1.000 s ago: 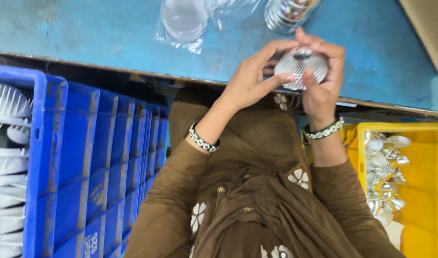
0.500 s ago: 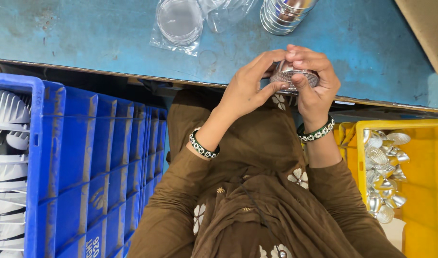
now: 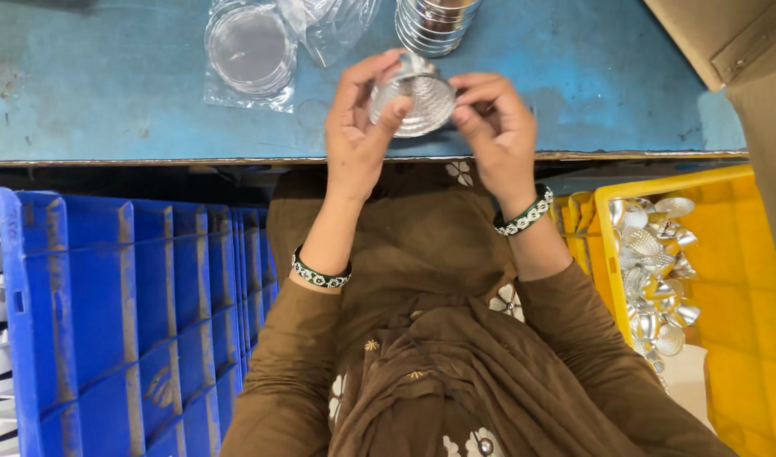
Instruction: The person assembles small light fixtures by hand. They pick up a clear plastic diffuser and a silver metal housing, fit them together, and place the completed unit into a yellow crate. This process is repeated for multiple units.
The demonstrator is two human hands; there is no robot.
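A dimpled silver metal reflector cup (image 3: 413,103) sat between the left hand (image 3: 358,127) and right hand (image 3: 498,131), over the blue worktable's (image 3: 108,101) near edge. Behind it stood a stack of shiny metal rings (image 3: 434,24); a clear plastic bag of round discs (image 3: 251,52) lay to the left. A blue plastic crate (image 3: 108,322) stood below left, and a yellow plastic crate (image 3: 735,338) holding more reflector cups (image 3: 654,271) stood below right.

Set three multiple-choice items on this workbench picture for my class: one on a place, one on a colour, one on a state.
1. Where is the pile of loose silver reflector cups?
A. in the yellow crate
B. on the blue table
C. in the person's lap

2. What colour is the crate on the person's left?
A. red
B. blue
C. green

3. How is the dimpled silver reflector held?
A. lying on the table
B. in one hand
C. between both hands

Answers:
1 A: the reflector cups lie in the yellow crate.
2 B: the blue crate.
3 C: left hand and right hand both grip the silver reflector.
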